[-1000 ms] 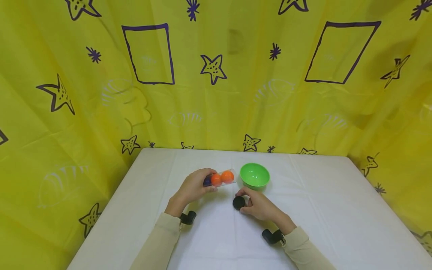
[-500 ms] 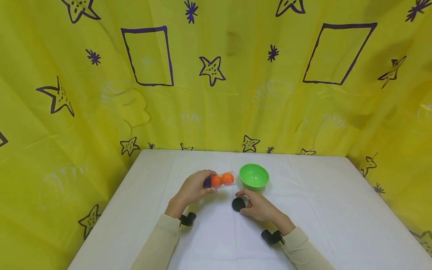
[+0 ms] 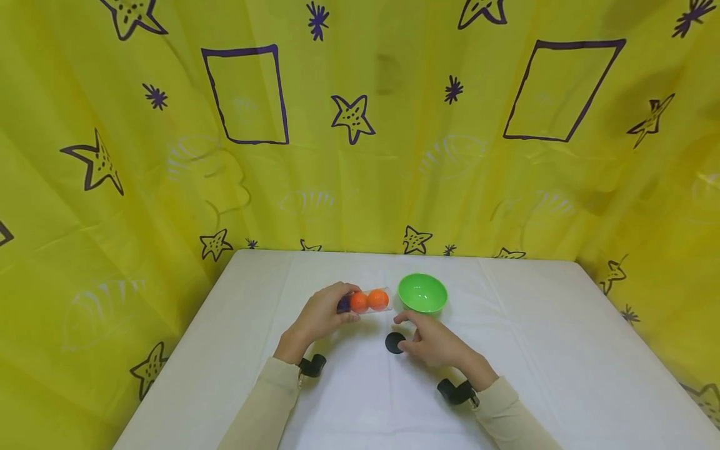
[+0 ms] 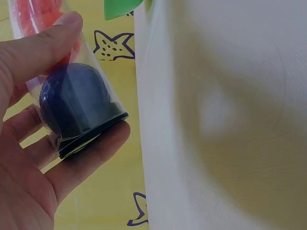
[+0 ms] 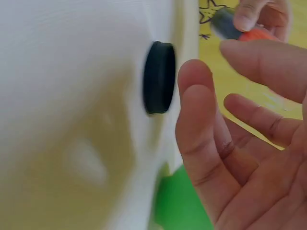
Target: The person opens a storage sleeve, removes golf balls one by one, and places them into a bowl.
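My left hand grips a clear plastic tube above the table, tilted so its far end points right. Inside it lie two orange balls and a dark blue ball next to the black base, as the left wrist view shows. A round black lid lies on the white cloth. Just above it is my right hand, with thumb and fingers spread apart and nothing between them; in the right wrist view its fingertips are clear of the lid.
A green bowl stands on the white-covered table, just beyond my right hand and to the right of the tube's end. Yellow curtains with drawn stars hang behind and at both sides.
My right hand has let go of the black lid, which now lies on the table; its fingers have parted. The left hand keeps its grip on the tube, nearly still.
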`<control>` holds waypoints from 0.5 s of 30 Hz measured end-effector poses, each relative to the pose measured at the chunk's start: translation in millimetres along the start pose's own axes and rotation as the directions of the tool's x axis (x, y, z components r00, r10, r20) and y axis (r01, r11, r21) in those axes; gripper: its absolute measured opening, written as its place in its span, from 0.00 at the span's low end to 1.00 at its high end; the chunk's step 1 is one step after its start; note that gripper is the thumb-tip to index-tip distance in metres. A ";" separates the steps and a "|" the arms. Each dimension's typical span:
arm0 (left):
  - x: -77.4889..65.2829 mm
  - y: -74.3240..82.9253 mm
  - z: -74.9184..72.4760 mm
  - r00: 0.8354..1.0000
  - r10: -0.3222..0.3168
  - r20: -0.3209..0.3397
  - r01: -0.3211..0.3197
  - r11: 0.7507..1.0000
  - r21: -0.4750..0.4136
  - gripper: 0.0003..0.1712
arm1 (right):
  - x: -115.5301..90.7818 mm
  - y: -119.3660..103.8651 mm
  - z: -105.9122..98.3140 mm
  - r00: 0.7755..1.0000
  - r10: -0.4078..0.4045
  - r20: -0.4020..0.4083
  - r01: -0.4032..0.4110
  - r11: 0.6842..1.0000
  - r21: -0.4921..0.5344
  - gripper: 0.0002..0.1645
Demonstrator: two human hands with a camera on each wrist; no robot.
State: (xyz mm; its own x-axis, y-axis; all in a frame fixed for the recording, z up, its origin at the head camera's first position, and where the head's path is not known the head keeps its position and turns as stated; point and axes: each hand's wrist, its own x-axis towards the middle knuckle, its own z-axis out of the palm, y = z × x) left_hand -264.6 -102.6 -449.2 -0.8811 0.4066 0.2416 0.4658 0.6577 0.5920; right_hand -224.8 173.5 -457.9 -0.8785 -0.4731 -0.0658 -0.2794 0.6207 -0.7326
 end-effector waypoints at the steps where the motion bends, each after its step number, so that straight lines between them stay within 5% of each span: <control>1: -0.3 0.4 -0.5 1.000 -0.002 -0.002 0.002 1.000 -0.006 0.29 | -0.5 -1.4 -2.0 1.000 0.001 -0.001 -0.001 1.000 0.007 0.28; 15: 3.4 1.6 -8.3 0.996 0.072 -0.044 -0.070 0.996 0.049 0.30 | -6.0 -9.6 -27.1 0.985 -0.116 -0.125 0.133 0.982 0.136 0.21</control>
State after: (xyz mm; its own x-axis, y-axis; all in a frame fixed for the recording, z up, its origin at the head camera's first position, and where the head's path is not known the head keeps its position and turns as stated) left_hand -267.5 -105.5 -441.0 -0.8480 0.4247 0.3170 0.5296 0.6582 0.5350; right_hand -227.3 187.3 -432.1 -0.8815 -0.4604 0.1048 -0.3386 0.4617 -0.8199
